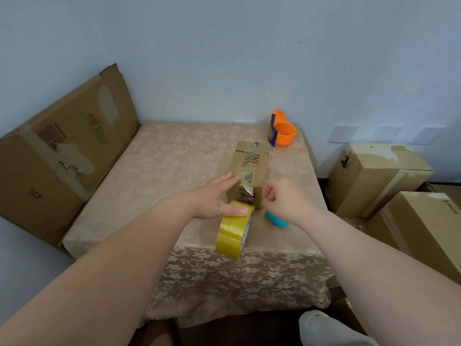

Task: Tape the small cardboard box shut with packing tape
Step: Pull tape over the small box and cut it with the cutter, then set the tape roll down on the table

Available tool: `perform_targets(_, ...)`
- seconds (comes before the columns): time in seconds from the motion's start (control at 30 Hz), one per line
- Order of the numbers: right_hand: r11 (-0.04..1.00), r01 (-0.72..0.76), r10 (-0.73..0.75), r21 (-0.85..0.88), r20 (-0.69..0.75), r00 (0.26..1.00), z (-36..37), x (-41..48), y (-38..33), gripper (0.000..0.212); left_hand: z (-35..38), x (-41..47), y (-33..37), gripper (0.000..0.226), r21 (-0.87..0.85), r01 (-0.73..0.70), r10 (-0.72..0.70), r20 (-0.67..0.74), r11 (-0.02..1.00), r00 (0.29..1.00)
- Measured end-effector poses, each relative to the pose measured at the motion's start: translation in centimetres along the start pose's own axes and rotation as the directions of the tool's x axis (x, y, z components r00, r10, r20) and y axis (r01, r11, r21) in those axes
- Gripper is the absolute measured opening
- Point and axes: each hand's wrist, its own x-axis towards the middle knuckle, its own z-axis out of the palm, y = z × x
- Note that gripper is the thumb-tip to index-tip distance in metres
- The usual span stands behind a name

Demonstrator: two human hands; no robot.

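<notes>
Head view: a person's two bare arms are reaching over a table (154, 171) draped in a beige flowered cloth, toward a small cardboard box (249, 171).
Box: it is lying right of centre on the table, long axis running near to far, flaps down and looking closed.
Tape on box: clear strips are showing across the top, and a shiny strip is running down the near end face; whether every seam is covered cannot be told.
Tape roll: a yellow roll of packing tape (233, 231) is standing on edge at the near edge of the table, just in front of the box, seemingly joined to that shiny strip, though the link is blurred.
Left hand: the left hand (214, 198) is lying open, fingers spread against the box's left side, thumb resting on top of the roll.
Right hand: the right hand (282, 198) is hovering at the box's near right corner, fingers curled loosely together; whether it is pinching anything cannot be told.
Blue tool: a small blue object (275, 219) is lying under the right wrist, possibly a cutter.
Dispenser: an orange tape dispenser (282, 129) is sitting at the far right corner, untouched.
Progress: taping is looking well under way; cutting the strip free of the roll and smoothing it down are likely remaining.
</notes>
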Motion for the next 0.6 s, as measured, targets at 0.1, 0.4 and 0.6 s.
perform_targets(0.1, 0.995, 0.054, -0.066, 0.085, 0.139, 0.988, 0.0, -0.7, -1.2, 0.015, 0.1, -0.6, 0.8, 0.097, -0.047, -0.02, 0.016, -0.085, 0.999, 0.996)
perform_targets(0.4, 0.99, 0.141, -0.141, 0.012, 0.133, 0.981, 0.7, -2.0, -2.5, 0.02, 0.4, -2.9, 2.1, 0.047, -0.327, 0.049, -0.054, -0.008, 0.944, 0.998)
perform_targets(0.6, 0.996, 0.012, -0.022, 0.093, 0.109, 0.994, 0.1, -1.8, -2.6, 0.018, 0.2, -3.8, 1.3, 0.049, -0.667, 0.158, -0.169, 0.049, 0.728, 0.984)
